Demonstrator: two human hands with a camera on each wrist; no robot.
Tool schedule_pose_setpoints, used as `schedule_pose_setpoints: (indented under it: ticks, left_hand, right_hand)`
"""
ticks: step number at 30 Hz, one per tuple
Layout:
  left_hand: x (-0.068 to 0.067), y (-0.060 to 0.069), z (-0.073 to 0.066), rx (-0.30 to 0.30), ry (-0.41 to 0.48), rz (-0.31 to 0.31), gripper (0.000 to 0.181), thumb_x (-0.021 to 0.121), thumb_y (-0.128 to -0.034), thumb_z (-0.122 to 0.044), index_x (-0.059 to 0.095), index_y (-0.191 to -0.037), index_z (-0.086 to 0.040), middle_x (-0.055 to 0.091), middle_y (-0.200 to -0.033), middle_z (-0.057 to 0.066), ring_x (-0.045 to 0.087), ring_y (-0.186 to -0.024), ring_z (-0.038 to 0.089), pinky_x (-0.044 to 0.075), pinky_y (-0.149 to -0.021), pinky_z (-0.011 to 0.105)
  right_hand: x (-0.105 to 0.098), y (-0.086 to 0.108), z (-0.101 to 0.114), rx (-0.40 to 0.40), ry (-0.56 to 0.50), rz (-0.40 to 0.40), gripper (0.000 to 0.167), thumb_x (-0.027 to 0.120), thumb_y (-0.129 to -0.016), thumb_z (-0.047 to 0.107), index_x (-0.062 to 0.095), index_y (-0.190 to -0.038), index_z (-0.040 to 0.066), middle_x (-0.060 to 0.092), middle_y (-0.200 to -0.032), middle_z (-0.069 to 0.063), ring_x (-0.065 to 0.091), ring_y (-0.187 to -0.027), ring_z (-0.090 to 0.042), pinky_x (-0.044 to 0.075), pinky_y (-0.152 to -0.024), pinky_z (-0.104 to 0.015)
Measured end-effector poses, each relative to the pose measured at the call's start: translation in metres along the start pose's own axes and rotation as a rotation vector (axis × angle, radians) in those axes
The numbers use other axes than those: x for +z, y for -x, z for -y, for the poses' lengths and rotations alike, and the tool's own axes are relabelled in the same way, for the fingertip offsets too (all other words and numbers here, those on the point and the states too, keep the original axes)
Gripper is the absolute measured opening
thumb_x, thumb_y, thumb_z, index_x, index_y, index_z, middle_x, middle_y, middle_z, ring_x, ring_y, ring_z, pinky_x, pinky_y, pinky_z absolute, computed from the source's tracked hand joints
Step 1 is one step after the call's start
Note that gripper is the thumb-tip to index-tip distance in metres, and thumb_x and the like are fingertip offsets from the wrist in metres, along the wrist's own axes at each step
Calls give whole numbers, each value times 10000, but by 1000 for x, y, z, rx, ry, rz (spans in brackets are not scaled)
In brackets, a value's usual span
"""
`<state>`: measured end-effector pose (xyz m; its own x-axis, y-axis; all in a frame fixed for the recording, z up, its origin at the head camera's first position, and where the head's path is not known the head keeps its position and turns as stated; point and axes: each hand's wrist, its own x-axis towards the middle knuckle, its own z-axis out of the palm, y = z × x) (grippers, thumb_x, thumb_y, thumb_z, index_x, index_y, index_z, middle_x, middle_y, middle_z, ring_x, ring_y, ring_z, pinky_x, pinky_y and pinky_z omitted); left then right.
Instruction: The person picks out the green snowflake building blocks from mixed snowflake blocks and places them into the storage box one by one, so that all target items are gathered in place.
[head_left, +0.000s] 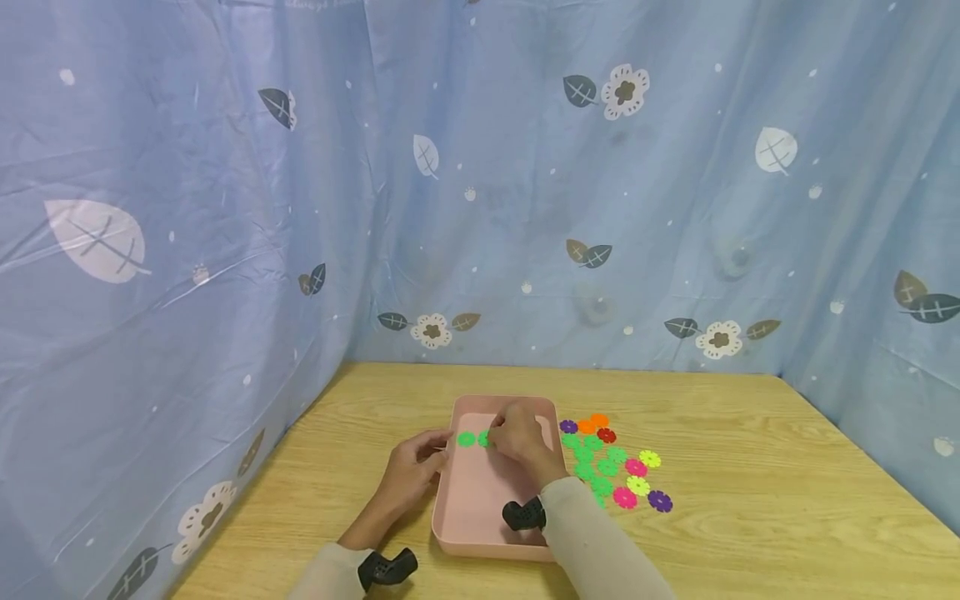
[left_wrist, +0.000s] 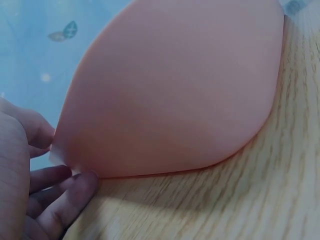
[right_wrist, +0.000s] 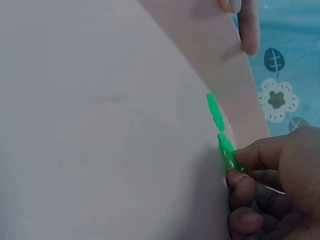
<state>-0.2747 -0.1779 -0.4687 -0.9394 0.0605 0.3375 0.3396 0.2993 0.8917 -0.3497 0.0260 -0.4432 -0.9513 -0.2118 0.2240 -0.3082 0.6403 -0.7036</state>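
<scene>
A pink tray (head_left: 480,508) lies on the table. My left hand (head_left: 411,465) holds its left rim; in the left wrist view the thumb and fingers (left_wrist: 80,192) meet at the tray's edge. Inside the tray, toward its far end, one green flower-shaped disc (head_left: 467,439) lies flat near the left wall. Just right of it, my right hand (head_left: 519,435) pinches a second green disc (right_wrist: 226,148) between thumb and finger, low over the tray floor. In the right wrist view the two discs are nearly edge to edge; the fingers partly cover the pinched one.
To the tray's right lies a loose spread of flower-shaped discs: several green ones (head_left: 585,471), plus orange (head_left: 599,420), purple (head_left: 660,501), red (head_left: 607,435), pink (head_left: 625,498) and yellow discs (head_left: 650,459). My right forearm hides part of this spread. A blue patterned curtain (head_left: 525,183) surrounds the wooden table (head_left: 750,483).
</scene>
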Motion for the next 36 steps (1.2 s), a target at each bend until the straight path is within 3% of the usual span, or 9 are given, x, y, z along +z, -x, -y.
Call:
schedule_pose_setpoints:
  ticks: [11,19,25,29,34,36]
  left_hand:
    - [2,-1,1,-17,19,-4,350,598,-956,13,644,-1302,44,676,-1166,228,676,-952,353,607,-651,330]
    - [2,1,-1,-36,-7,-18,348,583,-955,33,640,-1298,51,675,-1166,232,678,-946,353,584,-636,264]
    - [4,-4,0,-28,23,-17,350,575,-955,24,638,-1298,53,672,-1170,233,671,-968,375,592,-637,288]
    - [5,-4,0,-33,13,-28,349,575,-951,33,632,-1293,72,668,-1168,257,671,-966,388,587,-637,278]
    - [3,-2,2,-42,23,-28,346,605,-946,12,657,-1288,24,683,-1160,212,681,-958,334,588,-641,276]
    - [2,-2,3,-43,40,-22,345,615,-946,-1,665,-1287,6,687,-1159,196,682,-957,318,591,-644,282]
  right_hand:
    - [0,2,-2,28,44,7,103,712,-807,25,720,-734,97,643,-725,0,549,-604,-204,450,-526,-290]
    - [3,1,-2,25,45,11,133,739,-809,33,711,-703,108,634,-698,4,548,-598,-178,459,-525,-283]
    - [0,-2,-2,52,51,1,101,743,-826,78,714,-732,102,636,-731,-2,556,-616,-185,467,-543,-289]
    - [0,-3,-2,58,21,7,172,715,-839,82,689,-671,105,566,-618,8,507,-541,-166,414,-496,-275]
    - [-1,-2,3,72,-60,30,347,671,-845,49,506,-550,129,362,-516,31,356,-467,-148,304,-462,-266]
    - [-3,-2,6,77,-97,48,337,658,-854,47,500,-564,114,371,-508,28,361,-460,-151,307,-464,-265]
